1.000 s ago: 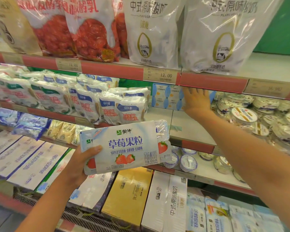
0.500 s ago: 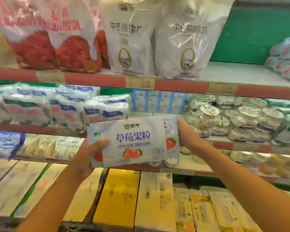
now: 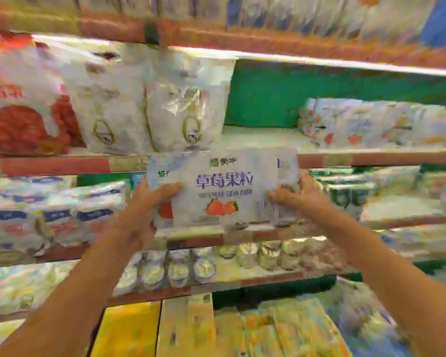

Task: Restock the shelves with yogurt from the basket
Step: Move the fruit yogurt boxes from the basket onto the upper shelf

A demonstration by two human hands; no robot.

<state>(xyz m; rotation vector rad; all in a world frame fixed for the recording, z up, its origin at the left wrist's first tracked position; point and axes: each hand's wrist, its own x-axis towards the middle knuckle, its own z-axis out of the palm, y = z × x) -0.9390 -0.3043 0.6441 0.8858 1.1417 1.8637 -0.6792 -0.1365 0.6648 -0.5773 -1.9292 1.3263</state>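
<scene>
While both forearms reach up from the bottom of my view, the left hand (image 3: 142, 212) grips the left end of the strawberry yogurt pack (image 3: 224, 191), thumb lying across its front. The right hand (image 3: 301, 199) clasps the right end, fingers curled onto the wrapper beside the barcode. The pack is held flat-on to me in the air. On its front I read 草莓果粒 in blue; above that is a green logo too blurred to make out, below it a small line starting "100%" and two printed strawberries.

Below the pack I see yellow cartons (image 3: 129, 331), and between them and the pack a row of foil-lidded cups (image 3: 204, 269). Left of the pack lie blue-and-white pouches (image 3: 57, 215), their print unreadable. The pack's top edge overlaps a red price rail (image 3: 62, 166). Above the pack and behind that rail stand white bags (image 3: 188, 112) with oval emblems, and further left red-printed bags (image 3: 23, 124). Above and right of the pack, similar strawberry packs (image 3: 358, 122) sit on the shelf against a green back wall (image 3: 281, 99).
</scene>
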